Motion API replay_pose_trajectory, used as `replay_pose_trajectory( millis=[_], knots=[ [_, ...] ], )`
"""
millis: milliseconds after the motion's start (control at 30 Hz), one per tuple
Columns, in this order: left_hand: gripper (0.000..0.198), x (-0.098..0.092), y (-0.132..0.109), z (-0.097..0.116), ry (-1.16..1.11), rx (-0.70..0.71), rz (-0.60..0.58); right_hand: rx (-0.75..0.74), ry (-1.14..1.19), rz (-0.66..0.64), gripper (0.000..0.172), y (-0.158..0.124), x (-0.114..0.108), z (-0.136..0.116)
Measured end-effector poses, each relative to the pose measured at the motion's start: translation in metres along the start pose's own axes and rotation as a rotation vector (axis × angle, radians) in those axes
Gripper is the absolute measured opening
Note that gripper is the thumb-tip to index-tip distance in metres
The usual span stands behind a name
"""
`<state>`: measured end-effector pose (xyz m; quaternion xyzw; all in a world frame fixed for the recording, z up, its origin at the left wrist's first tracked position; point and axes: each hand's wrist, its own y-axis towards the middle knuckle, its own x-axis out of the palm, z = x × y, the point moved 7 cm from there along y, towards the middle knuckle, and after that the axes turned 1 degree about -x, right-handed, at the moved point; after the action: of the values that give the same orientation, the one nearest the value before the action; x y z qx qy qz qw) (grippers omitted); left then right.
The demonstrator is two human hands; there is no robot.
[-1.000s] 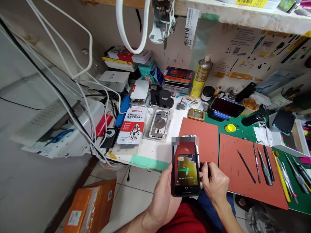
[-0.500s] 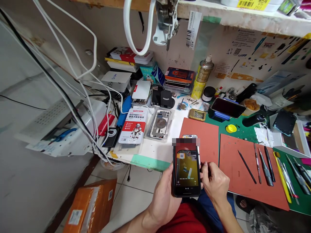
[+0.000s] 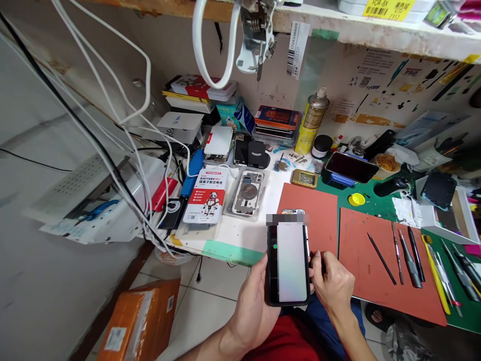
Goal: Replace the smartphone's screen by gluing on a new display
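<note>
- The left hand [image 3: 251,303] is closed around the lower left side of a phone [image 3: 293,265], thumb along the edge, palm supporting it from beneath.
- The right hand [image 3: 333,281] is curled, thumb and fingertips just beside the phone's right edge; whether they pinch anything there I cannot tell. The hands are apart from each other, with the phone between them.
- The phone is held up over the front edge of the bench [image 3: 240,235], screen towards the person, in front of the left red mat [image 3: 319,215].
- Behind its top and right edge shows part of another device [image 3: 293,211], mostly hidden; whether the two touch is unclear.
- The phone should be light enough for one hand, though dense for its size, and quite stiff, with no give to a squeeze.
- Its dark rim looks like a case and probably grips better than bare glass; the screen face is likely slick and the part to fear for in a drop.
- Best hold: the long side edges, low down, with the back on the palm and fingers off the glass.
- The device behind seems more delicate, so its outer rim is the safer place to take it.
</note>
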<state>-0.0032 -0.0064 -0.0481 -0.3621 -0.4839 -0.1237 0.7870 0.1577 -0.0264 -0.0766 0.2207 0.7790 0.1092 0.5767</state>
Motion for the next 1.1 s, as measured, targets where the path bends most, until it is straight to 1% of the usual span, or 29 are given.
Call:
replay_pose_trajectory(
  millis=[167, 267, 400, 533, 667, 800, 933, 1000, 1100],
  knots=[
    [0.048, -0.004, -0.001, 0.003, -0.001, -0.001, 0.029, 0.029, 0.005, -0.023, 0.046, 0.0, 0.001, 0.002],
    [0.045, -0.011, 0.0, 0.006, 0.015, 0.01, 0.069, 0.054, 0.002, -0.033, 0.044, 0.0, -0.001, -0.004],
    [0.041, -0.021, 0.0, 0.013, 0.025, 0.059, 0.112, 0.092, -0.07, -0.09, 0.048, -0.002, -0.002, -0.023],
    [0.047, -0.028, 0.002, 0.022, 0.053, 0.082, 0.11, 0.05, -0.133, -0.121, 0.05, -0.004, 0.0, -0.049],
    [0.048, -0.037, 0.003, 0.031, 0.072, 0.105, 0.129, 0.054, -0.167, -0.148, 0.053, -0.003, 0.002, -0.062],
    [0.047, -0.043, 0.002, 0.037, 0.078, 0.136, 0.138, 0.075, -0.166, -0.18, 0.057, 0.003, 0.0, -0.06],
    [0.047, -0.042, 0.001, 0.04, 0.076, 0.138, 0.104, 0.069, -0.201, -0.194, 0.057, 0.009, -0.005, -0.046],
    [0.048, -0.041, 0.0, 0.041, 0.082, 0.13, 0.097, 0.058, -0.189, -0.21, 0.06, 0.012, -0.006, -0.038],
    [0.05, -0.042, 0.0, 0.041, 0.091, 0.124, 0.102, 0.08, -0.165, -0.285, 0.066, 0.016, -0.001, -0.028]
  ],
)
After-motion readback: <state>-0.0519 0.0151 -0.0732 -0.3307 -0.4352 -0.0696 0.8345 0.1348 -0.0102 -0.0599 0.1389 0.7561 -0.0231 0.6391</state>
